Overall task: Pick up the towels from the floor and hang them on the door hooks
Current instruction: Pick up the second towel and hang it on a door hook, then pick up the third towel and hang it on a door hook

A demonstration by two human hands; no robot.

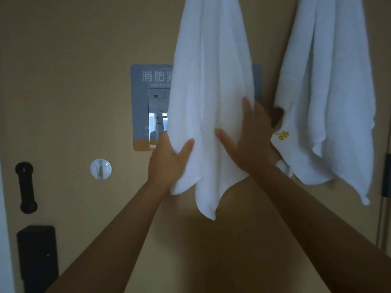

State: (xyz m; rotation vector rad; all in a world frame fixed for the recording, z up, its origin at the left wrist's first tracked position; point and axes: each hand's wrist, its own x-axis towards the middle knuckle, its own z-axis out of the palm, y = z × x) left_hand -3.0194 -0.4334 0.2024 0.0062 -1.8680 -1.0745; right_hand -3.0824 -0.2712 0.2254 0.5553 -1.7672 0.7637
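Observation:
Two white towels hang down the tan door (74,81) from above the frame's top edge; the hooks that hold them are out of view. The middle towel (209,70) hangs in long folds. My left hand (167,163) grips its lower left edge, thumb in front of the cloth. My right hand (251,140) lies flat against its lower right side, fingers spread. The right towel (330,92) hangs free and bears yellow embroidery (282,135) near its lower left corner.
A small round white stick-on hook (101,168) sits bare on the door, low at left. A black door handle (25,187) and black lock box (38,256) are at far left. A blue-grey evacuation map sign (148,102) is partly behind the middle towel.

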